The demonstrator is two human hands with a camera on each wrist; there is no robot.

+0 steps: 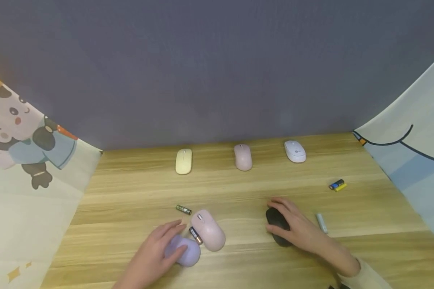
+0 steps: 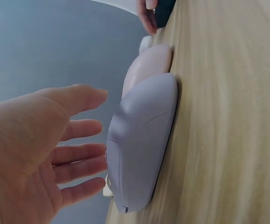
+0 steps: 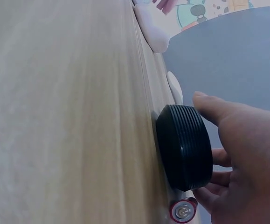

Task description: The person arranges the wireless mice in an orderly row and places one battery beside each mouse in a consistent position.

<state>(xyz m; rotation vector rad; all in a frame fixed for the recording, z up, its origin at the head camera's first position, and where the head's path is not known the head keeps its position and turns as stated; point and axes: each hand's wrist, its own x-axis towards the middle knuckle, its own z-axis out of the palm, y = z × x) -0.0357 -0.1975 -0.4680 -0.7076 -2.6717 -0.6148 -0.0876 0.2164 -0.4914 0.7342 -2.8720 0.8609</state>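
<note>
While the left hand (image 1: 155,253) spreads over a lavender mouse (image 1: 191,257), its fingers are nearly straight and the thumb stands apart from them; whether a fingertip touches the mouse cannot be told. Just past those fingertips, toward the right hand (image 1: 301,230), a big pink mouse (image 1: 210,233) sits on the wooden table (image 1: 246,200), and a dark battery (image 1: 195,236) lies between the two. Farther ahead of the left fingers is a green battery (image 1: 183,209).

The right fingers are bent round the far side of a black mouse (image 1: 276,218), with the thumb at its left, holding it at the tabletop. To the right of these fingers lies a pale battery (image 1: 321,223); farther ahead and right are a blue-and-black battery (image 1: 336,184) and a yellow battery (image 1: 341,187), side by side. Well ahead of both hands' fingers stand a yellow mouse (image 1: 183,161), a small pink mouse (image 1: 243,157) and a white mouse (image 1: 295,151), spaced apart.
</note>
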